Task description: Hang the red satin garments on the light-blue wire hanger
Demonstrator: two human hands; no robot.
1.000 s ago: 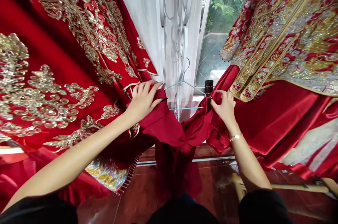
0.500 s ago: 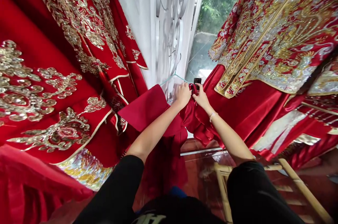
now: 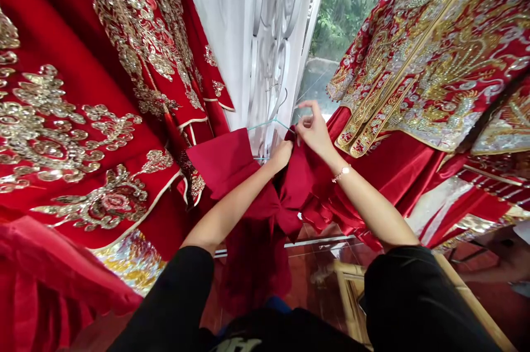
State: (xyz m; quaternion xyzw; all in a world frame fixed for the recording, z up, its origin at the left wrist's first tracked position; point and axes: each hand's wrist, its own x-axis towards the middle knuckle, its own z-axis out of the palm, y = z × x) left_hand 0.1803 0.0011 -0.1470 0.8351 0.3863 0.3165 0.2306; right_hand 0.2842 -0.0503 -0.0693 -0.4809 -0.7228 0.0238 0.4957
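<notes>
A plain dark red dress (image 3: 298,172) hangs from a thin light-blue clothes hanger (image 3: 265,123) with a metal hook. Its left part spreads out as a wide flat flap, and the skirt falls toward the floor. My left hand (image 3: 282,155) is closed on the dress just below the hanger's right arm; its fingertips are partly hidden. At the hanger's right end, my right hand (image 3: 313,130) pinches the edge of the dress between thumb and bent fingers, with the index finger raised away from the cloth. A bracelet (image 3: 341,174) is on my right wrist.
Red garments with gold sequins (image 3: 111,197) hang close on the left. An embroidered red and gold jacket (image 3: 418,70) hangs over a red satin skirt on the right. Ahead are a white scrolled metal frame (image 3: 285,59) and a window. A bamboo-like frame (image 3: 343,285) stands low right.
My right hand has lifted slightly, its index finger now raised. The bunched cloth on the right side of the dress has opened out flatter, and my left hand sits a little lower.
</notes>
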